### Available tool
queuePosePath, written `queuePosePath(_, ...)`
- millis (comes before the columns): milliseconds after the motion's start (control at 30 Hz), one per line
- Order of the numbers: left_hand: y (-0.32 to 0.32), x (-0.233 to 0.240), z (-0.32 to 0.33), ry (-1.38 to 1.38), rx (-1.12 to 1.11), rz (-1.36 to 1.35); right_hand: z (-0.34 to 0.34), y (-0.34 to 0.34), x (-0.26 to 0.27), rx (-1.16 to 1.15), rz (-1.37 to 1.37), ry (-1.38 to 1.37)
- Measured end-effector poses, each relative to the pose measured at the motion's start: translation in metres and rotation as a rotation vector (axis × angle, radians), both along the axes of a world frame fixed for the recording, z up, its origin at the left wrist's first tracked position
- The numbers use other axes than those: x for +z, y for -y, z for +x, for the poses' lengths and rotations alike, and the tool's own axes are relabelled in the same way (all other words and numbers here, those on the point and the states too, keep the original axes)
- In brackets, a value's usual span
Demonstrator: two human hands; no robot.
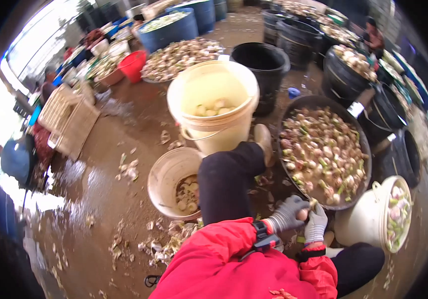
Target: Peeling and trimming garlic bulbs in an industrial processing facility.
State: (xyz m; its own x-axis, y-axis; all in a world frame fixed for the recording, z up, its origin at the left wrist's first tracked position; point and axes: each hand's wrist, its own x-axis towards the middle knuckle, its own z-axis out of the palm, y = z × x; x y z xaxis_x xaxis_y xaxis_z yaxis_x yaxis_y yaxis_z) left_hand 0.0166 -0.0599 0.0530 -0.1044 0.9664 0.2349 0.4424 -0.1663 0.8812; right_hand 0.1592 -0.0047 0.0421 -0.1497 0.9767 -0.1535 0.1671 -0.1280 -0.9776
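My gloved left hand (290, 212) and gloved right hand (316, 224) meet at the near edge of a wide, dark round tub (368, 179). Between their fingertips is a small pale garlic bulb (313, 203), held by both; the fingers partly hide it. A rounder brownish thing shows at the left fingers, too small to name surely. Many garlic bulbs (326, 149) with short green stems fill the tub. To its right a white bucket (359, 220) leans over, holding bulbs and green pieces. Left of my knee stands a dirty white bucket (161, 183) with pale bulbs in its bottom.
A cream bucket (217, 138) holding pale bulbs stands beyond my knee, beside a black bucket (259, 74). Peelings (169, 243) litter the wet floor. A woven basket (75, 127) lies at left. Heaped garlic, a red bucket (133, 66), blue tubs and other people are farther off.
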Motion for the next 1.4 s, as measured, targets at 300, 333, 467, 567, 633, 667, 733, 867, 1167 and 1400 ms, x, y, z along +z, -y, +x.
queuePosePath(300, -0.016, -0.008, -0.017, 1.780, -0.218, -0.434, -0.014, 0.000, 0.037, 0.040, 0.057, -0.308)
queuePosePath(333, -0.016, -0.008, -0.015, 1.771, -0.243, -0.468, -0.015, 0.000, 0.043, 0.043, 0.000, -0.406)
queuePosePath(467, -0.013, -0.012, 0.000, 1.212, -0.053, -0.419, -0.009, -0.003, 0.029, -0.078, -0.193, -0.565)
queuePosePath(567, -0.010, -0.023, -0.011, 0.915, -0.035, -0.283, -0.013, 0.001, 0.044, -0.098, -0.256, -0.515)
queuePosePath(633, -0.015, 0.001, -0.021, 1.074, -0.135, -0.346, -0.013, 0.006, 0.046, -0.065, -0.315, -0.462)
queuePosePath(667, -0.024, -0.024, -0.026, 0.975, -0.120, -0.202, -0.013, 0.008, 0.041, 0.011, -0.279, -0.424)
queuePosePath(733, -0.025, -0.033, -0.025, 1.172, 0.166, -0.377, -0.021, 0.013, 0.044, 0.111, -0.250, -0.446)
queuePosePath(867, -0.026, -0.038, -0.030, 1.155, 0.187, -0.521, -0.026, 0.008, 0.026, -0.069, -0.326, -0.600)
queuePosePath(1167, -0.027, -0.040, -0.025, 1.180, 0.330, -0.364, -0.028, 0.016, 0.019, 0.267, -0.133, -0.209)
queuePosePath(1400, -0.015, -0.027, -0.029, 0.989, 0.168, -0.328, 0.014, -0.021, -0.007, -0.257, 0.011, -0.167)
